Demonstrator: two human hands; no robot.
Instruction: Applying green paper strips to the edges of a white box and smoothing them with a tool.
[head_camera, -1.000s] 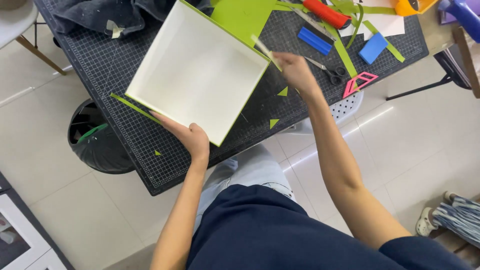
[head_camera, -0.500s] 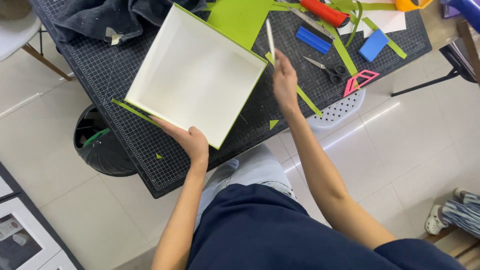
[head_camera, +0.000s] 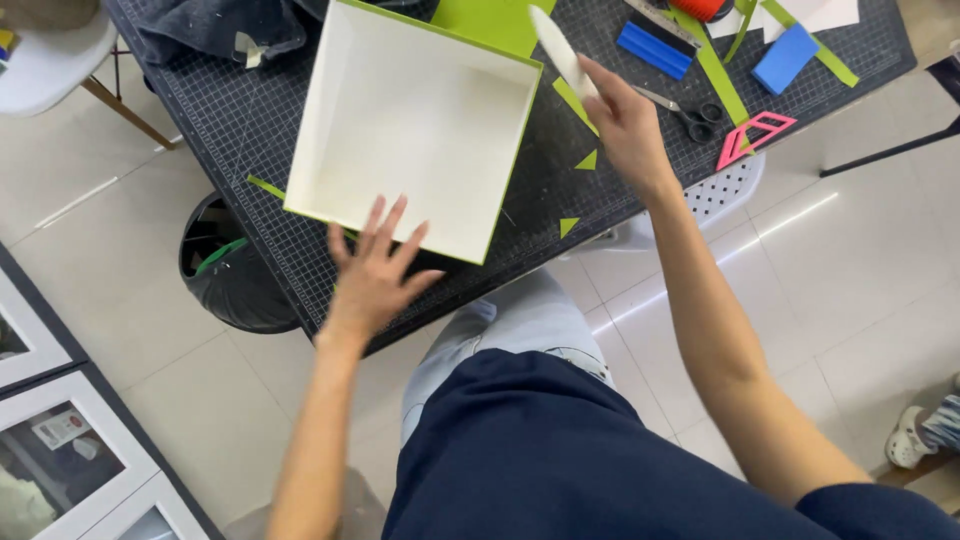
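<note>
A: Report the pose of the hands.

B: The left hand (head_camera: 375, 275) is open, fingers spread, palm down at the near edge of the worktop (head_camera: 250, 120). Its fingertips touch the near wall of the shallow white box (head_camera: 415, 125); it grips nothing. The right hand (head_camera: 625, 120) is raised over the worktop, fingers closed around a slim white folding tool (head_camera: 560, 50), which points toward the far edge.

A: Location of the box?

B: Flat on the worktop, open side up, green outer edging visible, near corner just beside the near edge.

A: Adjacent items?

B: Scissors (head_camera: 690, 110) just right of the right hand; a pink triangular frame (head_camera: 755, 135) and green paper scraps (head_camera: 580, 160) close by; blue blocks (head_camera: 785, 55) toward the far right corner.

A: Visibility limits?

B: The far edge of the worktop is cut off by the frame. The tool's lower end is hidden inside the right hand. A black bin (head_camera: 225, 270) under the worktop is partly concealed.
</note>
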